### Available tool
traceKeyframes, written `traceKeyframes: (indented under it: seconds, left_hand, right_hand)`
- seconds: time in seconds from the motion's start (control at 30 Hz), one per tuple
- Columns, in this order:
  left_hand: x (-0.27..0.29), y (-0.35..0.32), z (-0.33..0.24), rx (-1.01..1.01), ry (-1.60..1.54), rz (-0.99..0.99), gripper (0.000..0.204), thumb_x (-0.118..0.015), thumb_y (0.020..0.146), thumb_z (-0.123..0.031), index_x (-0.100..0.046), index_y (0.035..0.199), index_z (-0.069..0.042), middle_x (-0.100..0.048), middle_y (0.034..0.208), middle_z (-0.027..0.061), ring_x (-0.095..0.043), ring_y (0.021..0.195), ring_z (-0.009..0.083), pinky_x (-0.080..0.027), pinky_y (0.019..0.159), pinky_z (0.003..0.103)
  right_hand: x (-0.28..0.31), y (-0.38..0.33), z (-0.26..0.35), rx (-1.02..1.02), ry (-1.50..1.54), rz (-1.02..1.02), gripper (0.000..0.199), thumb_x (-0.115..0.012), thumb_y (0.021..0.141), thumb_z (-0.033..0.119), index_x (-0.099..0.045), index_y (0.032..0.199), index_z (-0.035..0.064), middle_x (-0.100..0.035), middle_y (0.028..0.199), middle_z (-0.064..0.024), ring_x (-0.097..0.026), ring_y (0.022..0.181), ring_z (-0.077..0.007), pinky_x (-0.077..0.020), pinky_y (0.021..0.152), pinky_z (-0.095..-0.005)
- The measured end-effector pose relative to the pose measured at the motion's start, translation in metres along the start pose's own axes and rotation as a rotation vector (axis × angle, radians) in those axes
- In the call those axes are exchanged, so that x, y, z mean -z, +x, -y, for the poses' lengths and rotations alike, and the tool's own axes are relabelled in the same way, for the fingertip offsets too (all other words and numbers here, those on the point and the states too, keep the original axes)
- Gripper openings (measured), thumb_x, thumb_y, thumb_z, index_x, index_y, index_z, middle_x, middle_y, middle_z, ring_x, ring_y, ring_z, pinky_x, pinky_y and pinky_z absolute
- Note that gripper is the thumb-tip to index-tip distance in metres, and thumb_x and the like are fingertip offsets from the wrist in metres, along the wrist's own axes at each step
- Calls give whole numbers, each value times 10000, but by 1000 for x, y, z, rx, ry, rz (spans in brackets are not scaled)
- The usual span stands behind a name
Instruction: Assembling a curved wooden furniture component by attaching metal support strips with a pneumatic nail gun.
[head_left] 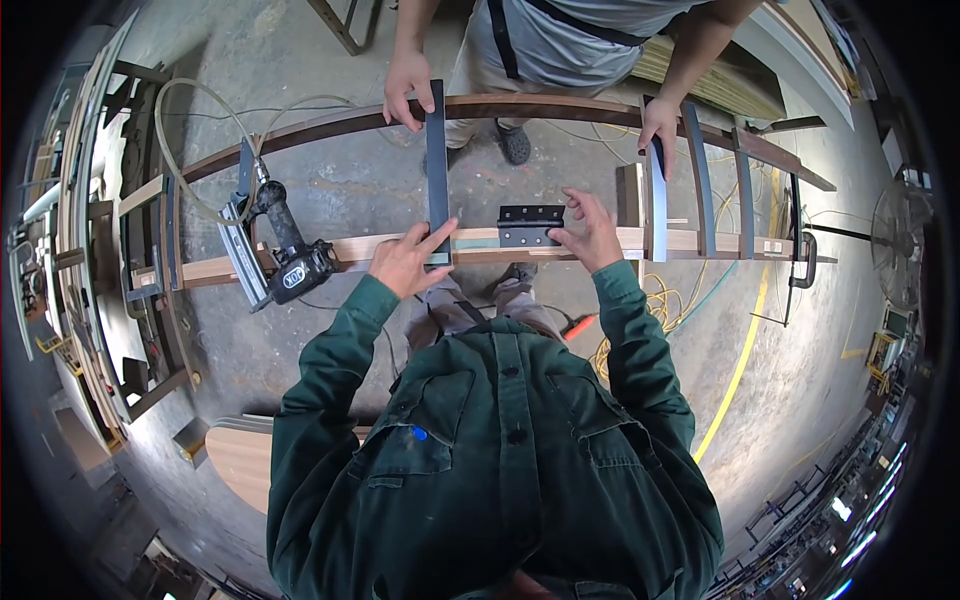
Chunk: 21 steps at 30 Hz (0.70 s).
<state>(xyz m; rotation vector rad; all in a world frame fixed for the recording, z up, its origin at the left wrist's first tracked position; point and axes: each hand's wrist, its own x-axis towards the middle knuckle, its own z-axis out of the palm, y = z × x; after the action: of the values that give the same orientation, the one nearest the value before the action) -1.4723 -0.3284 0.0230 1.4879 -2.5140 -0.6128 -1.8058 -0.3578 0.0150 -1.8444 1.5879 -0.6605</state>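
- Taking the black hinge-like plate (531,226) as the dial's centre, with twelve towards the co-worker, a nail gun (285,235) lies at nine o'clock across the frame's near rail (350,248), a pale hose (160,125) looping from it towards ten.
- The person's left hand (402,264), between eight and nine, has its fingers spread at the near end of a dark slat (437,165); I can't tell whether it pinches it.
- Between ten and eleven, one co-worker's hand (408,88) touches that slat's far end.
- The black plate itself sits on the near rail, between the person's hands.
- At three o'clock, just beside it, the person's right hand (590,232) is fairly wide, thumb against the plate.
- At two, the co-worker's other hand (660,128) is at a shiny slat (657,215).
- Farther off at three, a clamp (803,258) stands on the near rail.
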Motion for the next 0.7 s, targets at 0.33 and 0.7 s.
traceKeyframes:
  seconds: [0.33, 0.7]
  left_hand:
    - [1, 1, 0, -6, 0, -2, 801, -746, 731, -375, -374, 1437, -299, -538, 1030, 87, -645, 701, 301, -549, 613, 405]
    - [1, 1, 0, 0, -2, 19, 789, -735, 748, -360, -362, 1441, -302, -535, 1041, 93, -641, 715, 311, -548, 624, 415]
  right_hand:
    - [-3, -3, -6, 7, -47, 52, 613, -799, 704, 171, -541, 1258, 124, -600, 874, -3, -585, 840, -160, -366, 931, -365]
    - [-5, -5, -10, -10, 13, 46, 609, -796, 695, 172, -554, 1253, 154, -597, 884, -4, -563, 836, -177, -349, 937, -368]
